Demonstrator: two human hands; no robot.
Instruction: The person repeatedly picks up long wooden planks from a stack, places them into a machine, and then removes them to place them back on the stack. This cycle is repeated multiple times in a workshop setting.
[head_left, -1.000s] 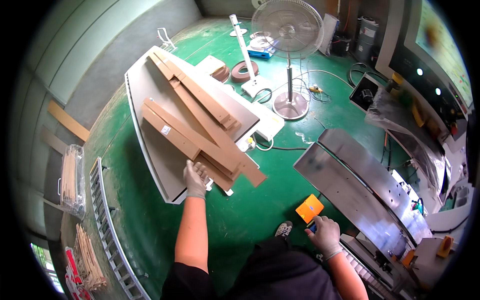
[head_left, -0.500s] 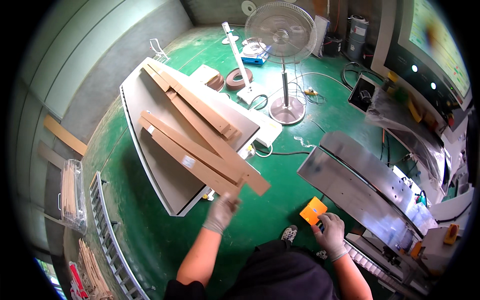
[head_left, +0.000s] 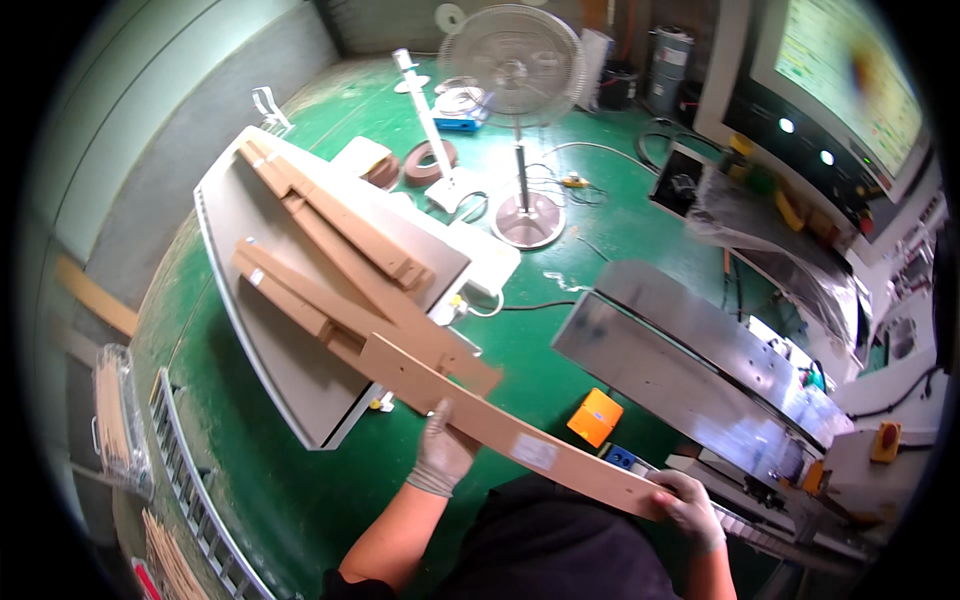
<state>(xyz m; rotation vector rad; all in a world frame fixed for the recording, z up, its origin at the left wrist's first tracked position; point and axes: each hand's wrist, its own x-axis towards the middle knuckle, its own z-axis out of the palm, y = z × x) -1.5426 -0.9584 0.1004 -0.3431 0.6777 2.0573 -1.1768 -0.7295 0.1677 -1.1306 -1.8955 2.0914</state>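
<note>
A long, light-brown board [head_left: 482,422] with a white label and a few small holes lies across the front of my body. Gloved, my left hand [head_left: 443,455] is closed on its lower edge, left of the middle. At the board's right end, my right hand [head_left: 688,508], gloved too, pinches the tip. The board's far left end overlaps the stack of similar boards [head_left: 345,250] resting on a pale tabletop [head_left: 222,222]. Part of that stack is hidden behind the held board.
To the right stands a machine with a shiny metal bed [head_left: 670,370] and a screen [head_left: 850,70]. An orange box [head_left: 595,417] is beside the bed. A pedestal fan [head_left: 515,70] and cables stand beyond. A metal ladder-like frame [head_left: 205,490] lies at left.
My left hand has drawn one board off the stack toward me. My right hand, empty before, now grips that board's right end. The view has shifted slightly to the right.
</note>
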